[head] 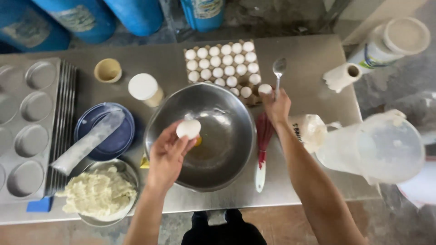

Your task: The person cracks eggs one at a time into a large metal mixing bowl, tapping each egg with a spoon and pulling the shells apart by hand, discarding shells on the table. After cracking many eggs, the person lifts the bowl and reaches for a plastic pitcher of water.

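My left hand (167,154) holds a white egg (188,129) over the left rim of a large steel mixing bowl (227,149); a bit of yolk shows in the bowl under it. My right hand (276,105) reaches to the near right corner of a cardboard tray of white eggs (222,66) and pinches an egg (265,89) there. A metal spoon (278,69) lies just beyond that hand. A red whisk with a white handle (262,145) rests on the table right of the bowl.
A muffin tin (22,127) stacked on more trays lies left. A blue plate with a filled plastic bag (97,134), a bowl of pale dough (100,193), a white-lidded jar (144,88), a small cup (108,70), a paper roll (341,76) and a plastic jug (379,147) surround the bowl.
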